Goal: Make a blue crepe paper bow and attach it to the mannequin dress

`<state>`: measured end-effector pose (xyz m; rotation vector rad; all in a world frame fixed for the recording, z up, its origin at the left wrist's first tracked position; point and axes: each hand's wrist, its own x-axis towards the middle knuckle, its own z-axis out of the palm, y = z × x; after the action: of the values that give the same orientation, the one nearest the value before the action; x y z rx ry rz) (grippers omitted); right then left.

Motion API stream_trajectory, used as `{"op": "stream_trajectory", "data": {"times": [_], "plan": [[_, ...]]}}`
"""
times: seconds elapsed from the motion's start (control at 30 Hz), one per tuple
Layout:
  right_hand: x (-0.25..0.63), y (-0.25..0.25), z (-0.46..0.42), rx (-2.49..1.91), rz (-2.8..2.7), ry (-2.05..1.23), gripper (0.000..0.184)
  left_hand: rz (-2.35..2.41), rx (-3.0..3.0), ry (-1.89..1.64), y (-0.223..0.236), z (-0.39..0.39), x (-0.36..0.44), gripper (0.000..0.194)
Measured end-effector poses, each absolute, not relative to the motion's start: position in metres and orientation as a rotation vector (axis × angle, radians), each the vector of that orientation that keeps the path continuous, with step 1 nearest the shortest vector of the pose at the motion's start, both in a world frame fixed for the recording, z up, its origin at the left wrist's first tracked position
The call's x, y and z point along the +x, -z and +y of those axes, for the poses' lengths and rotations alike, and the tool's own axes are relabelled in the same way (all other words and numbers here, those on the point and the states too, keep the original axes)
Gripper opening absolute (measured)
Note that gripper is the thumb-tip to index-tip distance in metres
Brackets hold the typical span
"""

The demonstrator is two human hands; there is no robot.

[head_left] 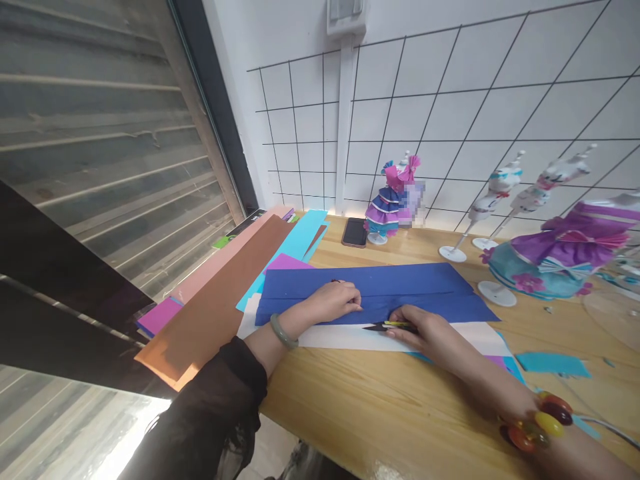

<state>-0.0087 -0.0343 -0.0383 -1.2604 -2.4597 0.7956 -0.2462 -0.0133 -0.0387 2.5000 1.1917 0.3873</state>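
A folded sheet of dark blue paper (360,280) lies across the table, over a white sheet (335,339). My left hand (337,300) rests on the blue paper, its fingers curled under in a loose fist; nothing shows in them. At the paper's near edge, my right hand (417,327) is closed round a slim black-and-yellow tool (379,327). The tool's dark pointed tip faces left, along the blue edge and above the white sheet. Its rear part is hidden by my fingers, so its exact kind does not show.
Brown (220,300), light blue (287,253) and purple sheets (159,316) lie to the left. A phone (355,232) and a small dressed mannequin (387,203) stand behind. Bare mannequins (483,200) and another dressed one (555,250) are right, with turquoise scraps (553,364).
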Motion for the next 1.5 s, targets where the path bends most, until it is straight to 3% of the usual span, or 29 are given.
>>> {"op": "stream_trajectory", "data": {"times": [0.57,1.03,1.5], "plan": [[-0.014,0.036,-0.035,-1.254,-2.470,-0.759,0.028,1.101,2.527,-0.457,0.037,-0.022,-0.250,0.010],[-0.015,0.039,-0.032,-1.264,-2.494,-0.753,0.029,1.005,2.507,-0.357,0.037,-0.022,-0.260,0.022],[-0.017,0.038,-0.036,-1.259,-2.499,-0.718,0.030,0.974,2.504,-0.371,0.041,-0.019,-0.262,0.023]]}}
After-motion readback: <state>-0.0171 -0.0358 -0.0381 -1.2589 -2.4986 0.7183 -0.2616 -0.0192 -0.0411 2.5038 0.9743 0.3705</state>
